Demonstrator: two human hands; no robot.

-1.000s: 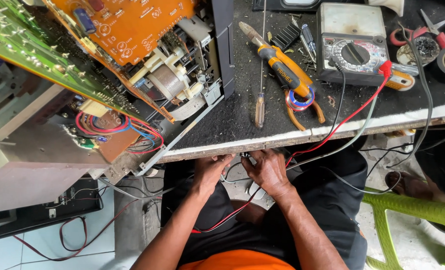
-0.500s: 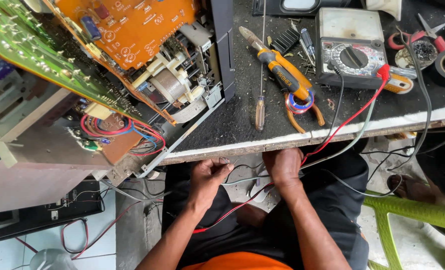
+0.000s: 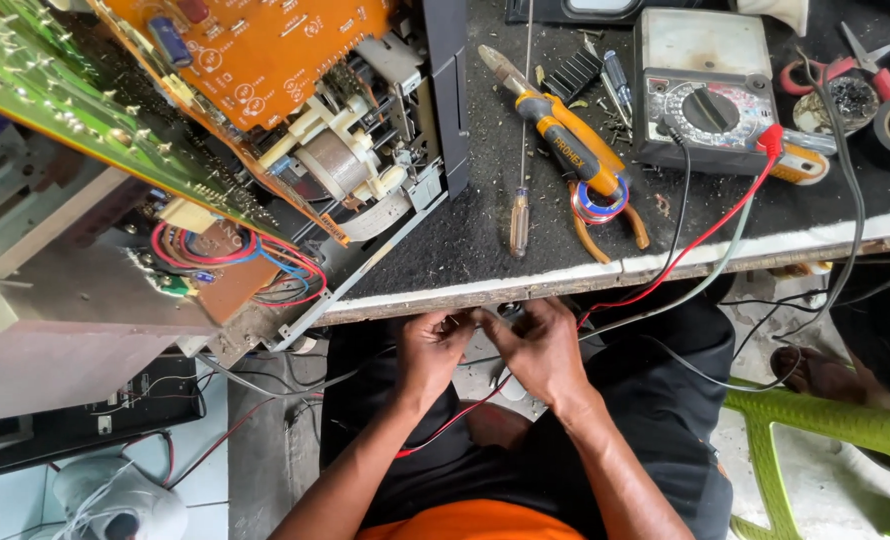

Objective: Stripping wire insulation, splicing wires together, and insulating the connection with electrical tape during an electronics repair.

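Both hands work wires below the bench edge

Left hand (image 3: 430,350) and right hand (image 3: 540,350) meet, fingers pinched on wire ends between them; the red wire (image 3: 455,420) trails toward the lap, the right hand nearer the meter (image 3: 705,95).

Both hands, the left hand (image 3: 430,345) and right hand (image 3: 540,345), are working just under the bench edge (image 3: 525,285), which is blocking any rise toward twelve o'clock. At ten o'clock the opened chassis (image 3: 265,200) is overhanging and crowding the left side. From two to three o'clock the red lead (image 3: 705,235), black lead (image 3: 683,200) and grey cable (image 3: 725,260) are draping across the passage. At four o'clock a green chair (image 3: 835,425) is standing. Toward six o'clock only the lap is lying open.
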